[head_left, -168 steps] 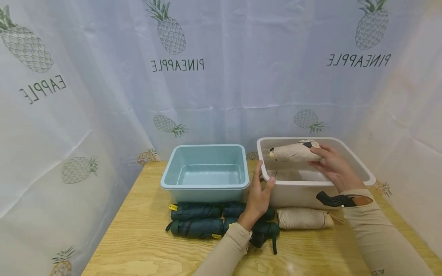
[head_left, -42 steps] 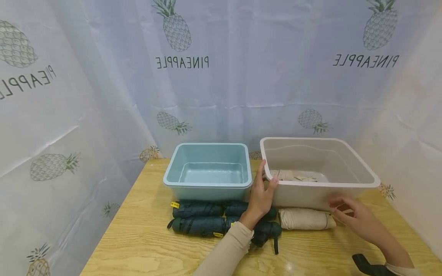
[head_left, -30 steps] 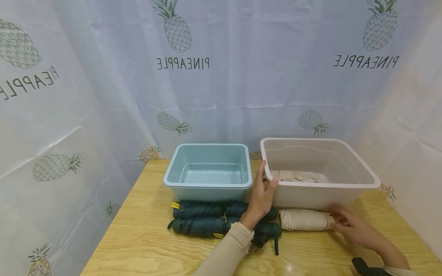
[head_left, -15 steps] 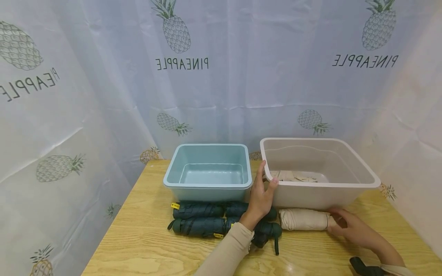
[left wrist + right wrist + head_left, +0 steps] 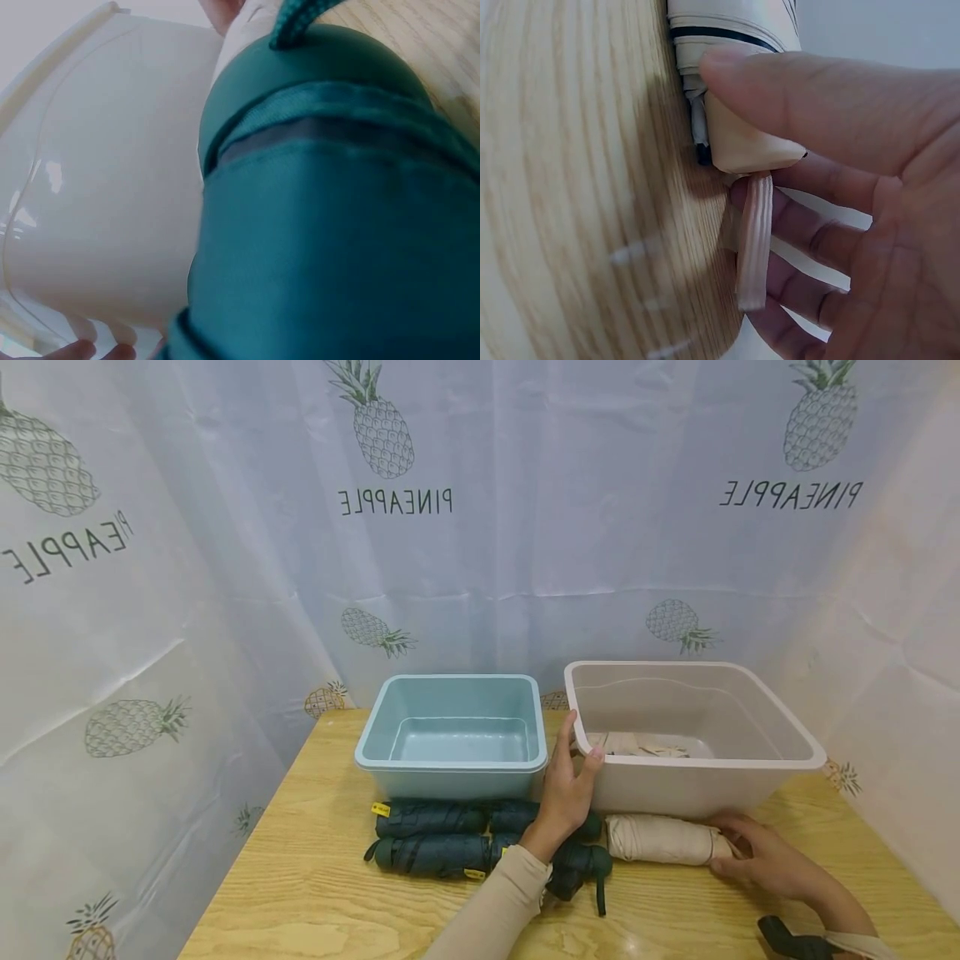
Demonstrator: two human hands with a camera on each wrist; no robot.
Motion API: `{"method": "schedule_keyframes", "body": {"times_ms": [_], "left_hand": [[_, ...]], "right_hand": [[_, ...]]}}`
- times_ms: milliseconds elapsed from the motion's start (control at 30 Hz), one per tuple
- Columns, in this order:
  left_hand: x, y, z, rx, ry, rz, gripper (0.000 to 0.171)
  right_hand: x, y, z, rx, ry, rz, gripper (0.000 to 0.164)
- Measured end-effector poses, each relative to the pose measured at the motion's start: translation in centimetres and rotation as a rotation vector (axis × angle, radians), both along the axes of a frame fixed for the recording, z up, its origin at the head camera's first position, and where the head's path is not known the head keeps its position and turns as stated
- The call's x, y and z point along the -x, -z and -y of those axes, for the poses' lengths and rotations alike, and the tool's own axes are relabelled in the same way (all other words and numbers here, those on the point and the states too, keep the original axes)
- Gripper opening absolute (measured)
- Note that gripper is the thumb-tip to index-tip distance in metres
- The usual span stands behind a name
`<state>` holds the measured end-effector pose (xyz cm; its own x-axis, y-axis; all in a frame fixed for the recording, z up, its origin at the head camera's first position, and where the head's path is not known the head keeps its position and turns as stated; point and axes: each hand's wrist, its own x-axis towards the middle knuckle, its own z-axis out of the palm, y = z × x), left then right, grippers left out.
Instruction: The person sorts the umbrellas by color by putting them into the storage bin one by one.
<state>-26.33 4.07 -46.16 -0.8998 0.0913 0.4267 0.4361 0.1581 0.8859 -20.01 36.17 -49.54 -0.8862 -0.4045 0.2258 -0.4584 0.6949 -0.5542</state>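
In the head view, my right hand (image 5: 772, 860) holds the handle end of a rolled beige folding umbrella (image 5: 660, 840), which lies on the table in front of the beige bin (image 5: 690, 787). The right wrist view shows the thumb (image 5: 780, 97) over its pale handle (image 5: 742, 139), with a wrist strap (image 5: 755, 247) hanging down before the curled fingers. My left hand (image 5: 566, 789) grips the bin's near left corner, thumb at the front rim and fingers along the side. Beige umbrellas (image 5: 630, 744) show partly inside that bin. A dark green umbrella (image 5: 322, 225) fills much of the left wrist view.
Left of the beige bin stands a light blue bin (image 5: 450, 781) with nothing in it. Several dark green folding umbrellas (image 5: 431, 855) lie in two rows before it, partly under my left forearm. A pineapple-print curtain (image 5: 517, 552) hangs close behind the wooden table (image 5: 315, 893).
My right hand has let go of a beige umbrella inside the beige bin, come down to the table and taken the other beige umbrella's handle end. The left hand stays at the corner.
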Motion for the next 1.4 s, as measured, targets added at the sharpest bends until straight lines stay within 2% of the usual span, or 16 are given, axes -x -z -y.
{"method": "schedule_keyframes", "body": {"times_ms": [233, 400, 700, 933, 1167, 1400], "left_hand": [[0.0, 0.1, -0.1, 0.014, -0.021, -0.005, 0.069], [0.0, 0.1, -0.1, 0.008, -0.023, -0.010, 0.069], [-0.1, 0.0, 0.0, 0.005, -0.016, 0.005, 0.069], [0.0, 0.0, 0.0, 0.005, -0.013, 0.001, 0.069], [0.0, 0.0, 0.0, 0.004, -0.006, 0.003, 0.069], [0.0, 0.0, 0.0, 0.002, -0.011, 0.003, 0.069]], "right_hand": [[0.1, 0.2, -0.6, 0.122, -0.079, 0.061, 0.044], [-0.2, -0.1, -0.9, 0.117, -0.037, 0.087, 0.047], [-0.6, -1.1, -0.7, 0.230, -0.001, 0.171, 0.044], [-0.9, -2.4, -0.7, 0.269, 0.024, 0.293, 0.045], [-1.1, -3.2, 0.0, 0.323, 0.011, 0.330, 0.039], [-1.2, -3.6, 0.4, 0.370, -0.003, 0.356, 0.040]]}}
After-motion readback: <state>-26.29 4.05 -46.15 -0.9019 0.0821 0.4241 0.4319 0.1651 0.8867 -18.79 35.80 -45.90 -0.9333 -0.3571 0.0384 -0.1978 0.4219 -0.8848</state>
